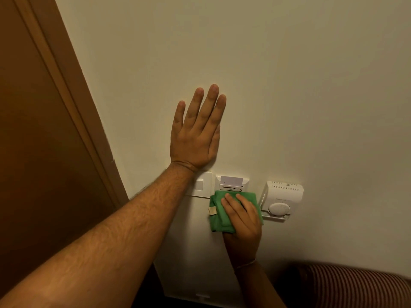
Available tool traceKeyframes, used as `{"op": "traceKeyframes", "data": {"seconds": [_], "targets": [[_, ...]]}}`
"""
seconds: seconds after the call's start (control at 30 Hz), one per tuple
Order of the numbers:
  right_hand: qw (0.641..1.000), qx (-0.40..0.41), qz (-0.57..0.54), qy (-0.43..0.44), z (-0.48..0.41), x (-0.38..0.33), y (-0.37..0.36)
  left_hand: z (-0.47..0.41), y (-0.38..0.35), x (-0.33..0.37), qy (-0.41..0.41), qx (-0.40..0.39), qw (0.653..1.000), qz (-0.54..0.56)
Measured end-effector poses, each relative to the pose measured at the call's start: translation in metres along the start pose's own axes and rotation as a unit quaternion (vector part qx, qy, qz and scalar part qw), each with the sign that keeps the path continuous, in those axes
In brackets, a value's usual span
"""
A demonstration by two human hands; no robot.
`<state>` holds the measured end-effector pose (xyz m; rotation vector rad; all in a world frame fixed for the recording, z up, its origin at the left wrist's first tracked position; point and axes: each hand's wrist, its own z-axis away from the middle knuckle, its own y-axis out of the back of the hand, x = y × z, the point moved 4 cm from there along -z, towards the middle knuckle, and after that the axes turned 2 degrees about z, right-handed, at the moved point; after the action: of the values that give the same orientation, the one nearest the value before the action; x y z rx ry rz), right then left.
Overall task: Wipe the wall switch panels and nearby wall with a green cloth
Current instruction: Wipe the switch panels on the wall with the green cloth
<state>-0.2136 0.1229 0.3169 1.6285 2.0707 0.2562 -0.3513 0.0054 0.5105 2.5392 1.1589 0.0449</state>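
Note:
My left hand (196,132) lies flat on the cream wall (289,85), fingers spread upward, just above the switch panels. Its wrist hides part of a white light switch panel (203,184). Beside that panel sits a white key-card holder (232,182) with a card in its slot. My right hand (241,216) presses a folded green cloth (219,215) against the wall, over the lower part of the card holder. To the right hangs a white thermostat (281,197) with a round dial.
A brown wooden door and frame (55,130) fill the left side. A striped red and white fabric object (355,287) lies at the bottom right. A white panel (200,263) runs down the wall below the switches.

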Motion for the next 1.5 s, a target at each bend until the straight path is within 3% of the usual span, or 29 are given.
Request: {"op": "traceKeyframes", "data": {"seconds": [0.3, 0.47, 0.73, 0.97, 1.2, 1.5], "targets": [[0.994, -0.050, -0.020, 0.096, -0.005, -0.009, -0.012, 0.000, -0.001, 0.000, -0.005, 0.001, 1.000, 0.005], [1.000, -0.008, -0.002, 0.021, 0.002, 0.020, 0.006, 0.000, -0.002, 0.000, -0.005, 0.004, 1.000, 0.007], [0.999, 0.036, -0.001, -0.007, -0.009, -0.012, -0.016, 0.002, -0.003, -0.001, -0.003, 0.003, 1.000, 0.002], [0.999, 0.002, 0.013, 0.043, -0.009, -0.021, -0.016, 0.001, -0.002, -0.001, 0.000, 0.002, 1.000, 0.003], [0.996, 0.062, -0.005, -0.065, -0.006, 0.002, 0.004, 0.000, -0.002, -0.001, 0.002, 0.000, 1.000, -0.006], [1.000, -0.002, 0.000, 0.007, -0.016, -0.024, -0.009, 0.002, -0.005, -0.003, 0.000, 0.007, 1.000, -0.016]]}}
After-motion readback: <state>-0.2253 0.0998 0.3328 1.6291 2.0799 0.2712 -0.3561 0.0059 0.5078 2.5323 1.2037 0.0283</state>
